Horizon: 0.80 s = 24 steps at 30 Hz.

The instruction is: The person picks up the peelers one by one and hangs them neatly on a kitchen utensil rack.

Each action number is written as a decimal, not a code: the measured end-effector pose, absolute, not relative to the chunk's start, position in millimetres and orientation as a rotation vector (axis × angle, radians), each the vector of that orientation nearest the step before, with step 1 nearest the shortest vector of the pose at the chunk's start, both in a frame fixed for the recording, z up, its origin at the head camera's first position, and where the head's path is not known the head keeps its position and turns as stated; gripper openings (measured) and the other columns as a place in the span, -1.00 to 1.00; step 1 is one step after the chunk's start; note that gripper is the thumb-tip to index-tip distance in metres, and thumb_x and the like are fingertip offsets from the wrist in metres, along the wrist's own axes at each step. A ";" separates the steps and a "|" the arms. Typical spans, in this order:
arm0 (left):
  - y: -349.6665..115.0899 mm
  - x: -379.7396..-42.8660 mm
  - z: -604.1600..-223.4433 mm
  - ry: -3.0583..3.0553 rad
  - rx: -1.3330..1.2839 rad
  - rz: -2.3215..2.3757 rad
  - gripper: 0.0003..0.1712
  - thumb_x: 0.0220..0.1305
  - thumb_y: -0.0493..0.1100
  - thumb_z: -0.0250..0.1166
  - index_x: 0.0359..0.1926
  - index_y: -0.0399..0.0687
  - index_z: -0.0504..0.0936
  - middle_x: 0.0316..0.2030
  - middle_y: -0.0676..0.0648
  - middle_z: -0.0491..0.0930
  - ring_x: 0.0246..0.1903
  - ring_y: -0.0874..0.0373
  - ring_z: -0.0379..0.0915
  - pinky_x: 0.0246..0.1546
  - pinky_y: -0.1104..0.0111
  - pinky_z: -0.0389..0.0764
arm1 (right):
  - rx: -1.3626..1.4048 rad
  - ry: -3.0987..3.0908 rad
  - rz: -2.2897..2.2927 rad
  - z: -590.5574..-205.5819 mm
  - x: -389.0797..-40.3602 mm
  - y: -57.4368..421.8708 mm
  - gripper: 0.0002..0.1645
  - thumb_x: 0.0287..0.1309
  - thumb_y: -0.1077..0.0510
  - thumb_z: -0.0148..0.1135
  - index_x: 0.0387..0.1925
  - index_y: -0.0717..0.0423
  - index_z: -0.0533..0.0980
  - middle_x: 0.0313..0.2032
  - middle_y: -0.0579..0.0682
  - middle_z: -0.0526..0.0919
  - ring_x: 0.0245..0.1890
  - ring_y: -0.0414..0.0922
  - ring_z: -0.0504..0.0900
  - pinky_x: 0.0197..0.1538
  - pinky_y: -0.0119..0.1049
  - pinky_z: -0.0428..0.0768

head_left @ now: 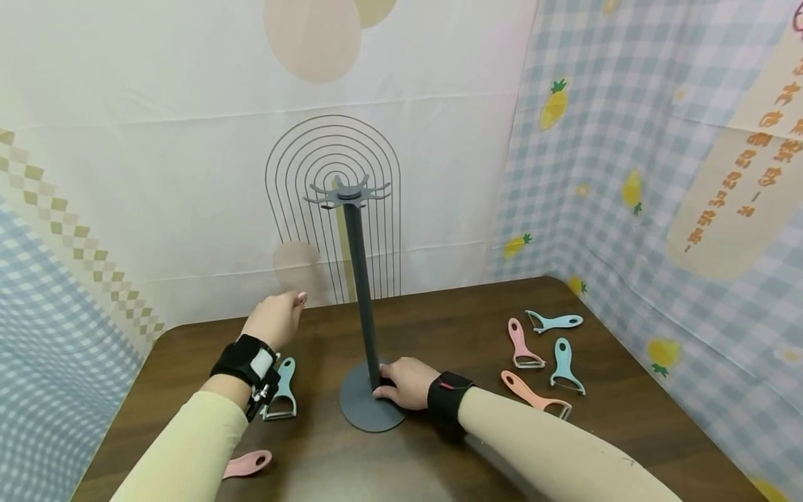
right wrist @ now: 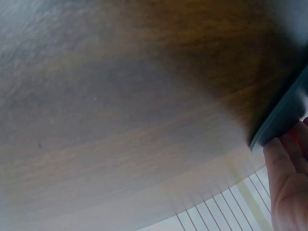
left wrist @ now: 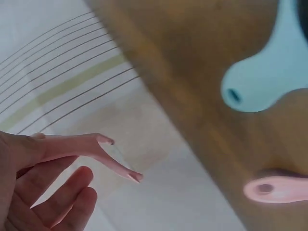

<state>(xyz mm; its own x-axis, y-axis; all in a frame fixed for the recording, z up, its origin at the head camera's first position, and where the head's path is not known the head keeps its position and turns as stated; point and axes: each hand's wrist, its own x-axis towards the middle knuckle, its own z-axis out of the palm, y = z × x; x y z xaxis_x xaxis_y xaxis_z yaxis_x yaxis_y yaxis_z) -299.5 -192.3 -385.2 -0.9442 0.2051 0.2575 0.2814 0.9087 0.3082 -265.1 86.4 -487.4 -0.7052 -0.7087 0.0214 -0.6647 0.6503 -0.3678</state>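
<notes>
My left hand (head_left: 276,321) is raised left of the grey stand and pinches a pink peeler (left wrist: 77,146) by its handle. The peeler's forked head points away from the fingers in the left wrist view; in the head view only its tip shows. The stand has a round base (head_left: 370,415), an upright pole (head_left: 360,293) and a ring of bare hooks (head_left: 348,193) on top. Down at the base, my right hand (head_left: 410,383) holds the foot of the pole between thumb and fingers. In the right wrist view its fingers (right wrist: 279,163) touch the base.
A teal peeler (head_left: 285,380) and another pink peeler (head_left: 251,463) lie under the left arm. On the right lie a pink peeler (head_left: 518,341), two blue peelers (head_left: 563,359) and an orange peeler (head_left: 527,392). Patterned cloth (head_left: 452,209) hangs behind the wooden table (head_left: 439,321).
</notes>
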 end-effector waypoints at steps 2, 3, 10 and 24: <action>-190.8 -296.6 -375.8 -2.783 -0.367 -0.528 -0.69 0.49 -0.11 0.03 -0.39 -0.17 0.47 -0.63 -0.08 0.46 -0.61 -0.04 0.45 -0.49 0.03 0.46 | -1.147 2.743 -0.535 -486.9 -265.4 86.5 -0.72 0.29 -0.12 0.20 -0.17 -0.02 0.58 -0.48 -0.29 0.54 -0.50 -0.38 0.48 -0.34 -0.47 0.43; -189.7 -295.8 -371.2 -2.742 -0.377 -0.539 -0.69 0.50 -0.11 0.03 -0.40 -0.17 0.45 -0.64 -0.07 0.45 -0.63 -0.02 0.41 -0.50 0.06 0.44 | -1.144 2.743 -0.533 -486.1 -265.1 86.3 -0.72 0.29 -0.11 0.20 -0.17 -0.02 0.58 -0.47 -0.29 0.55 -0.50 -0.38 0.48 -0.34 -0.47 0.44; -182.1 -289.3 -336.0 -2.507 -0.392 -0.629 -0.71 0.47 -0.14 0.02 -0.42 -0.17 0.39 -0.58 -0.11 0.40 -0.56 -0.05 0.38 -0.48 0.09 0.42 | -1.155 2.741 -0.542 -484.3 -264.4 86.0 -0.73 0.30 -0.09 0.20 -0.17 -0.01 0.58 -0.47 -0.28 0.55 -0.50 -0.38 0.47 -0.33 -0.46 0.44; -154.5 -267.9 -279.8 -2.271 -0.451 -0.826 -0.79 0.49 -0.23 -0.14 -0.14 -0.37 0.26 -0.27 -0.28 0.42 -0.24 -0.11 0.51 -0.41 0.18 0.41 | -1.147 2.734 -0.544 -478.6 -260.6 85.1 -0.75 0.31 -0.05 0.20 -0.16 0.02 0.57 -0.48 -0.25 0.54 -0.50 -0.35 0.47 -0.34 -0.45 0.43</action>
